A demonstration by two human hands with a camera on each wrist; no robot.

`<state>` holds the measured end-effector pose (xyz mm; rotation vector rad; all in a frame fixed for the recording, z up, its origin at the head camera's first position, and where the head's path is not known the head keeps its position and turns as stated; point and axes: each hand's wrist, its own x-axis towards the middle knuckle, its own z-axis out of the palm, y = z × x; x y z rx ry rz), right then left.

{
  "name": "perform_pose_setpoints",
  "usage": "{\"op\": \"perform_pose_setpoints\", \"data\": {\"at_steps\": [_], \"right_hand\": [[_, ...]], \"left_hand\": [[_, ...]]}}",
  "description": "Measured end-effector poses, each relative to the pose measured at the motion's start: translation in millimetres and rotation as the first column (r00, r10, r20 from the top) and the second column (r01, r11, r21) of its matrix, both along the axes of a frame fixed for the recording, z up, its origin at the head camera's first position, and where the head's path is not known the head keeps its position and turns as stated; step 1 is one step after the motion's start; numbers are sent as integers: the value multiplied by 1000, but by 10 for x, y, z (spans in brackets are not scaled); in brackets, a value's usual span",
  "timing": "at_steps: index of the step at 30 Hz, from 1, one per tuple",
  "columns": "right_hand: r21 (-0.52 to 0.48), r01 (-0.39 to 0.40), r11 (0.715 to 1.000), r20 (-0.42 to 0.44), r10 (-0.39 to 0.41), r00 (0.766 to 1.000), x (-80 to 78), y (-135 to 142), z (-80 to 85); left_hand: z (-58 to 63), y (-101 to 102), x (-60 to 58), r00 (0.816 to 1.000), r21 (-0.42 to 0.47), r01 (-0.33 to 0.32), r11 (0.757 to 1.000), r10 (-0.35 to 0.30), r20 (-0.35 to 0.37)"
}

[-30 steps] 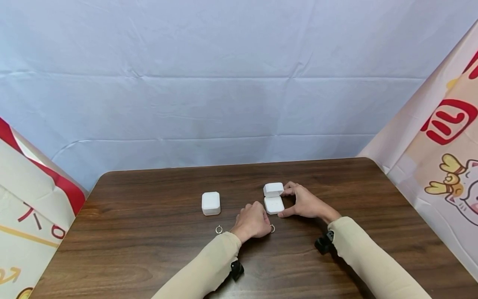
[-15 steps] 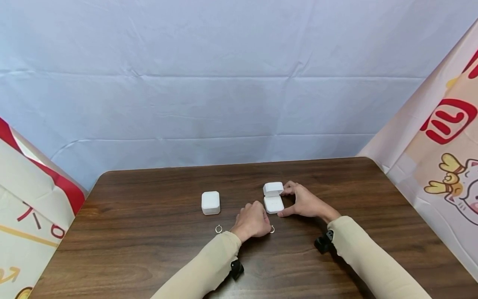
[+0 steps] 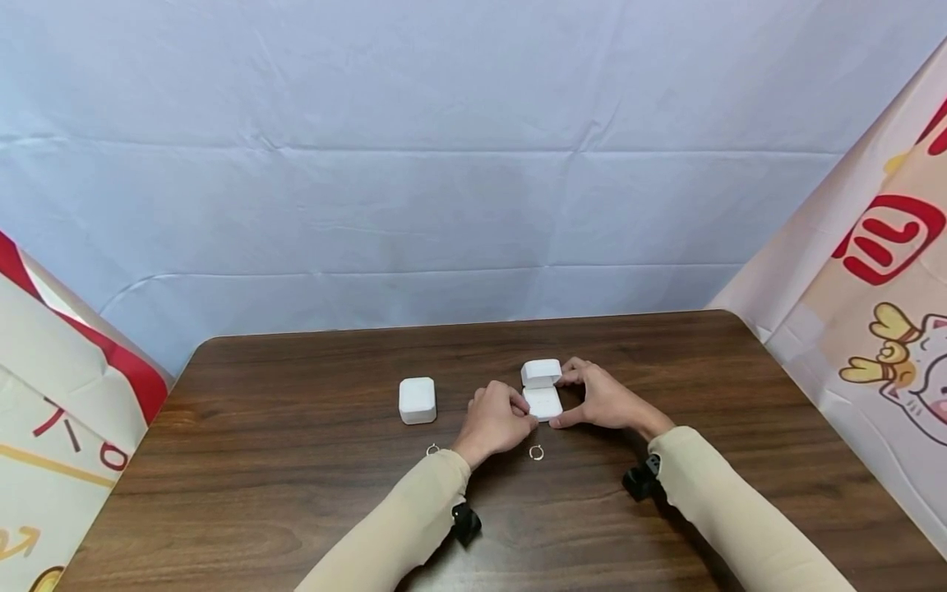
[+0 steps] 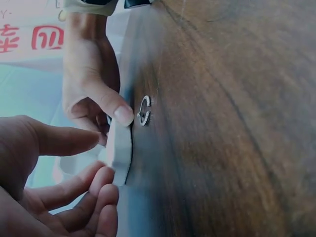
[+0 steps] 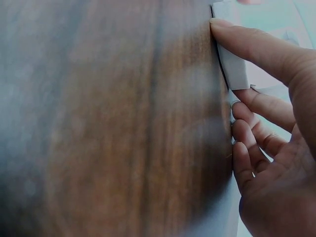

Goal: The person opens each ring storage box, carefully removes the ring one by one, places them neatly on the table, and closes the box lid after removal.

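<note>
An opened white jewelry box (image 3: pixel 543 403) stands on the table, its lid raised at the back. My right hand (image 3: pixel 602 399) grips it, thumb on the front edge and fingers along the right side; the right wrist view shows the thumb (image 5: pixel 247 42) against the box wall. My left hand (image 3: pixel 496 419) is at the box's front left corner. In the left wrist view its thumb and curled fingers (image 4: pixel 69 190) stand slightly apart, with nothing visible between them. A small hoop earring (image 3: pixel 536 452) lies in front of the box, its stones visible in the left wrist view.
A closed white box (image 3: pixel 418 401) stands to the left. A second hoop (image 3: pixel 432 450) lies by the left sleeve, which partly covers it. The brown wooden table (image 3: pixel 296 444) ends at a pale cloth backdrop (image 3: pixel 414 205), with printed cloths at both sides.
My left hand has moved away from the near hoop earring, up to the box's front left corner. The earring now shows whole. The right hand and box have kept their places.
</note>
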<state>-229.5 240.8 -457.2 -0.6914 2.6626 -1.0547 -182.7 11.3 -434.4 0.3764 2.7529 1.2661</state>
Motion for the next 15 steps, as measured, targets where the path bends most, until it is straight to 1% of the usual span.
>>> {"op": "perform_pose_setpoints", "data": {"at_steps": [3,11,15], "right_hand": [[-1,-4,1000,2,4,1000,-3,1,0],[-3,-8,1000,-1,8,1000,-4,1,-3],[-8,-5,1000,5,5,1000,-2,2,-2]], "left_hand": [[-8,-10,-30,1000,57,-19,998,19,-6],[-4,-39,-85,997,129,-70,989,74,-28],[-5,-52,-108,996,174,-91,980,94,-4]]}}
